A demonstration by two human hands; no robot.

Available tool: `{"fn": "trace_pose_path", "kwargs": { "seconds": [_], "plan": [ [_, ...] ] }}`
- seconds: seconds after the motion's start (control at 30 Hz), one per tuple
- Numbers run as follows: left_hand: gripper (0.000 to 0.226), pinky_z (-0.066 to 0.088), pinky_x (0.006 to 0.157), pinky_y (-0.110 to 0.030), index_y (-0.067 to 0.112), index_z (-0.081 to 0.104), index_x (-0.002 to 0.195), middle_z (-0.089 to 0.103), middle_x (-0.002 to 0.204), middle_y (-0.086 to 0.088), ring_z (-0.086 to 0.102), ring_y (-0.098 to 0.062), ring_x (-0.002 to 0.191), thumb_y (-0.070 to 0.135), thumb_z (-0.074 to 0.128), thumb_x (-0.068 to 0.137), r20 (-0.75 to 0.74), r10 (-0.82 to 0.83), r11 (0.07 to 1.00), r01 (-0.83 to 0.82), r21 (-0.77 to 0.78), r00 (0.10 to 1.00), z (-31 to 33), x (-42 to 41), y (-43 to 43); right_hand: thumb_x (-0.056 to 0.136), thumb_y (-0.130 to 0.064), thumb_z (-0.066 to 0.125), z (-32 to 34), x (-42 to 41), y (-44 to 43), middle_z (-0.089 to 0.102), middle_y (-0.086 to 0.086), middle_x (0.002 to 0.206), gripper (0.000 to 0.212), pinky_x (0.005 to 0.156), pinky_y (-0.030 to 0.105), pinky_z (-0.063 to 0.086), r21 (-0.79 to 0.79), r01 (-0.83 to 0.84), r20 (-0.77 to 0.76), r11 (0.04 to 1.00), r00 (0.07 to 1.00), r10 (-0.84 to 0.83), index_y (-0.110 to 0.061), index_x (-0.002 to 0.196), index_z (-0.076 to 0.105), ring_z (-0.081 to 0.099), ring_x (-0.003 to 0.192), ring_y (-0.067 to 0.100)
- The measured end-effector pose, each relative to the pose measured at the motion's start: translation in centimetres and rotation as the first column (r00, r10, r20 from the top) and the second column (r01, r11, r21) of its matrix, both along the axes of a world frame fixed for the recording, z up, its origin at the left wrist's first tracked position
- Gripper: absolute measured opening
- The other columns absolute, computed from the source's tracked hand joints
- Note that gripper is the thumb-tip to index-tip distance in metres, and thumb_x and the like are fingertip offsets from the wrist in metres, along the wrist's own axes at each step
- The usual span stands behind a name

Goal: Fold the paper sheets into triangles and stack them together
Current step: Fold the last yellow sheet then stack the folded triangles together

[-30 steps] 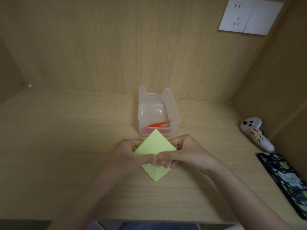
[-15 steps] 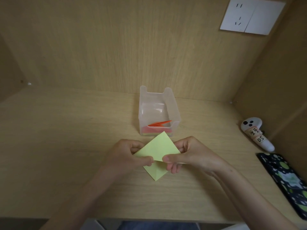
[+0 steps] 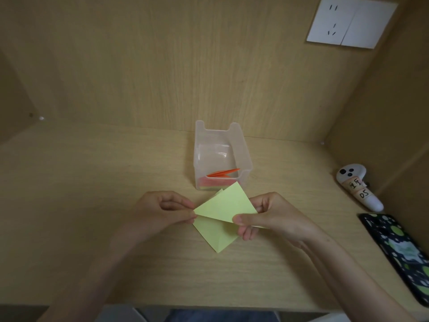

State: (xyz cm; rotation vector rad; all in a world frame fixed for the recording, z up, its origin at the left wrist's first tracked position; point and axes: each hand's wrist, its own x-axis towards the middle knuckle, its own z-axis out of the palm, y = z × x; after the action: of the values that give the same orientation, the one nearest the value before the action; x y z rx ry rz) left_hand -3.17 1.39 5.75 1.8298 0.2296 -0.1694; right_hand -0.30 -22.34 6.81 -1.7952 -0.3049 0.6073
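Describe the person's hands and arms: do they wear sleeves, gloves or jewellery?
The left hand and the right hand are bare: no gloves, no rings. The left forearm and the right forearm are bare too; no sleeve, watch or bracelet shows as far as the picture's edge.

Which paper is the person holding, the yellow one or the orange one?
The yellow-green paper, pinched between the left hand and the right hand. The orange paper lies untouched inside the clear box.
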Motion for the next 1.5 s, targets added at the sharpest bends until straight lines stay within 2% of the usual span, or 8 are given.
{"fn": "trace_pose_path", "kwargs": {
  "seconds": [0.33, 0.53, 0.73, 0.9, 1.0, 1.13, 1.27, 1.5],
  "plan": [
    [0.017, 0.046, 0.077, -0.019, 0.028, 0.074, 0.072, 0.074, 0.07, 0.002, 0.068, -0.005, 0.071, 0.015, 0.083, 0.066, 0.064, 0.159, 0.987, -0.159, -0.006, 0.985, -0.2, 0.1, 2.0, 0.08, -0.003, 0.068, -0.5, 0.0, -0.8, 0.07, 0.015, 0.067, 0.007, 0.056, 0.024, 0.054, 0.103, 0.244, -0.048, 0.964, 0.97, -0.24, 0.003, 0.081, 0.069, 0.065, 0.056, 0.019],
    [0.033, 0.057, 0.066, -0.019, 0.011, 0.068, 0.096, 0.075, 0.083, -0.006, 0.072, -0.016, 0.082, 0.018, 0.075, 0.065, 0.007, -0.012, 0.933, 0.014, -0.359, 1.0, 0.2, -0.7, -2.8, 0.08, -0.003, 0.066, -1.0, -1.3, 2.2, 0.07, 0.017, 0.069, 0.008, 0.059, 0.023, 0.057, 0.315, 0.346, -0.192, 0.884, 0.935, -0.298, 0.002, 0.086, 0.067, 0.067, 0.056, 0.018],
    [0.009, 0.054, 0.059, -0.016, 0.005, 0.07, 0.081, 0.075, 0.075, -0.006, 0.071, -0.011, 0.071, 0.011, 0.074, 0.076, 0.068, 0.16, 0.924, -0.125, -0.361, 0.985, 0.2, -0.7, -4.4, 0.079, -0.011, 0.068, -1.1, -2.2, 3.5, 0.071, 0.02, 0.075, 0.024, 0.062, 0.028, 0.058, 0.33, 0.271, -0.13, 0.904, 0.962, -0.241, 0.004, 0.097, 0.065, 0.069, 0.063, 0.023],
    [0.005, 0.056, 0.059, -0.017, 0.005, 0.07, 0.082, 0.075, 0.076, -0.007, 0.071, -0.013, 0.067, 0.006, 0.072, 0.078, 0.036, 0.146, 0.914, -0.121, -0.387, 0.989, 0.5, -0.6, -3.8, 0.092, 0.0, 0.048, -1.0, -1.7, 1.6, 0.07, -0.004, 0.092, 0.017, 0.067, 0.022, 0.053, 0.322, 0.313, 0.19, 0.893, 0.903, -0.385, -0.009, 0.101, 0.059, 0.066, 0.081, 0.012],
    [0.01, 0.055, 0.058, -0.015, 0.006, 0.071, 0.088, 0.075, 0.077, -0.006, 0.07, -0.01, 0.065, 0.005, 0.072, 0.078, 0.016, 0.103, 0.928, -0.09, -0.362, 0.995, 0.8, -0.5, -3.2, 0.071, 0.015, 0.04, 0.2, -1.3, -0.2, 0.045, -0.013, 0.138, 0.06, 0.102, 0.026, 0.04, 0.15, 0.065, 0.596, 0.986, 0.79, -0.143, -0.023, 0.111, 0.062, 0.043, 0.128, 0.009],
    [0.013, 0.053, 0.056, -0.015, 0.008, 0.071, 0.09, 0.075, 0.075, -0.004, 0.07, -0.009, 0.064, 0.005, 0.071, 0.078, 0.005, 0.019, 0.944, -0.016, -0.328, 1.0, 1.3, -0.6, -3.3, 0.077, -0.001, 0.07, 0.6, -0.1, -0.4, 0.024, -0.015, 0.152, 0.041, 0.114, 0.042, 0.024, -0.143, -0.04, 0.688, 0.989, 0.715, 0.128, -0.032, 0.103, 0.071, 0.02, 0.141, 0.013],
    [0.014, 0.054, 0.058, -0.015, 0.003, 0.071, 0.092, 0.075, 0.078, -0.008, 0.07, -0.011, 0.064, 0.005, 0.071, 0.078, 0.004, -0.02, 0.941, 0.021, -0.336, 1.0, 1.2, -0.9, -3.5, 0.069, -0.03, 0.067, 0.6, 0.0, 0.6, 0.039, -0.019, 0.143, 0.022, 0.113, 0.036, 0.024, -0.14, -0.078, 0.649, 0.987, 0.746, 0.151, -0.031, 0.089, 0.075, 0.026, 0.138, 0.011],
    [0.007, 0.057, 0.061, -0.017, 0.007, 0.069, 0.087, 0.075, 0.079, -0.009, 0.073, -0.017, 0.073, 0.003, 0.066, 0.081, 0.027, -0.03, 0.917, 0.038, -0.396, 0.999, 1.6, -1.5, -3.7, 0.073, -0.028, 0.07, -0.1, -0.3, 1.6, 0.071, -0.004, 0.102, 0.019, 0.091, 0.027, 0.044, 0.109, 0.019, 0.389, 0.994, 0.919, -0.06, -0.011, 0.078, 0.075, 0.062, 0.101, 0.007]
  ]
}}
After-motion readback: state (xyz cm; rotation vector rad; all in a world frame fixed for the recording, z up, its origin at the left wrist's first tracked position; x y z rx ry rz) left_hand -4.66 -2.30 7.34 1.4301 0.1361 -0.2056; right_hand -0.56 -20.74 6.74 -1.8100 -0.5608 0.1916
